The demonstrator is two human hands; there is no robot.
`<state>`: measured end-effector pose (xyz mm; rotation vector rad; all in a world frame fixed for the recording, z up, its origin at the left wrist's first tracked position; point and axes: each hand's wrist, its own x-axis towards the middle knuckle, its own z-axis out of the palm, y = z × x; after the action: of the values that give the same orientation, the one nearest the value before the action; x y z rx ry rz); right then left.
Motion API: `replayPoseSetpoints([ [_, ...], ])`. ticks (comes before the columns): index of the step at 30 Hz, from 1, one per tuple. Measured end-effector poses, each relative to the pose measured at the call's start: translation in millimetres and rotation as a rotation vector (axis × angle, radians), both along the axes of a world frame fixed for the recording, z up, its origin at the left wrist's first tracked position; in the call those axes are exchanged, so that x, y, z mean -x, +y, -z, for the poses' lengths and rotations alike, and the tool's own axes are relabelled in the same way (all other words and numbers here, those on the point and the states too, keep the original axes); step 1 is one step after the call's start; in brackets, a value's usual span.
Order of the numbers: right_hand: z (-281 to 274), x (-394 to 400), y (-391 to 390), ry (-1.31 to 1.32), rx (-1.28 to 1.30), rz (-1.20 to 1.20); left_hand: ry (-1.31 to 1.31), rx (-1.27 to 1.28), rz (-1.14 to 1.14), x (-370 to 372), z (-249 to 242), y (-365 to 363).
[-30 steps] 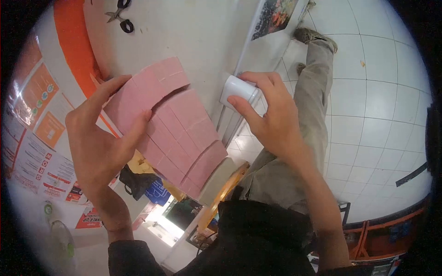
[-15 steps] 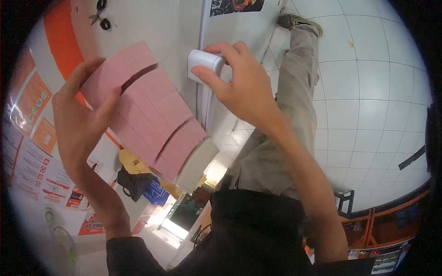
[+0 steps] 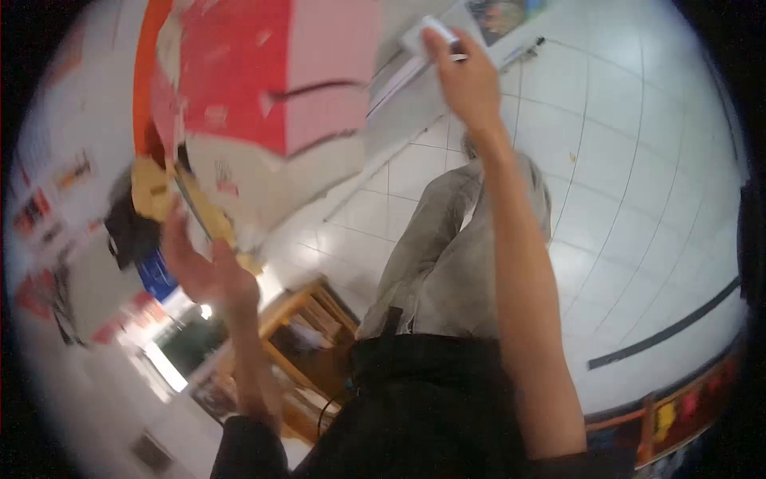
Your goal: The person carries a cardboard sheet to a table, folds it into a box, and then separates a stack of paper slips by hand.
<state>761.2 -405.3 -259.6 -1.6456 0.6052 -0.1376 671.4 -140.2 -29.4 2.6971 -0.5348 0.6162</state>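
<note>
My right hand, raised at the upper middle, is closed on a white rounded block at the table's edge. The block is blurred and partly covered by my fingers. Left of it stands a large pink and red panelled box with dark slits and a whitish lower part; its top is cut off by the view. Below the box, my left hand is open with its fingers stretched upward. It appears to hold nothing and is nearest the yellow paper and the box's lower edge.
A black bag and a blue packet lie to the left. A wooden shelf stands beyond my left arm. White floor tiles and a black strip are to the right. My legs are in the middle.
My left hand has let go of the pink box and dropped lower. My right hand has shifted up and right with the white block. The view has turned and is blurred.
</note>
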Motion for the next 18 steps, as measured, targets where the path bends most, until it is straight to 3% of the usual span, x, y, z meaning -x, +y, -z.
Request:
replayPoseSetpoints([
  [3, 9.4, -4.8, -3.8, 0.014, -0.084, -0.049, 0.157, -0.132, -0.441, 139.1, 18.1, 21.8],
  [5, 17.7, -14.4, -4.2, -0.038, -0.198, -0.046, 0.330, 0.125, -0.642, 223.5, 42.4, 11.1],
  [6, 43.0, -24.3, -2.7, -0.110, -0.108, 0.016, 0.371, 0.186, -0.726, 266.7, 57.6, 3.3],
  [9, 19.2, -20.6, -17.5, 0.038, -0.202, -0.215, 0.527, 0.422, -0.891, 381.8, 90.4, -33.6],
  [11, -16.4, -3.8, -17.6, 0.113, -0.232, -0.262, 0.614, 0.612, -0.894, 423.5, 114.9, -52.1],
  [14, 2.2, -9.0, -21.6, 0.120, -0.411, -0.280, 0.741, 0.768, -0.789, 456.2, 144.1, -60.9],
  [16, 12.5, 13.4, -25.5, 0.053, -0.608, -0.314, 0.794, 0.783, -0.671, 451.1, 160.6, -59.2],
  [18, -23.9, 62.4, 11.4, 0.084, -0.564, -0.221, 0.809, 0.836, -0.604, 416.4, 151.8, -58.1],
])
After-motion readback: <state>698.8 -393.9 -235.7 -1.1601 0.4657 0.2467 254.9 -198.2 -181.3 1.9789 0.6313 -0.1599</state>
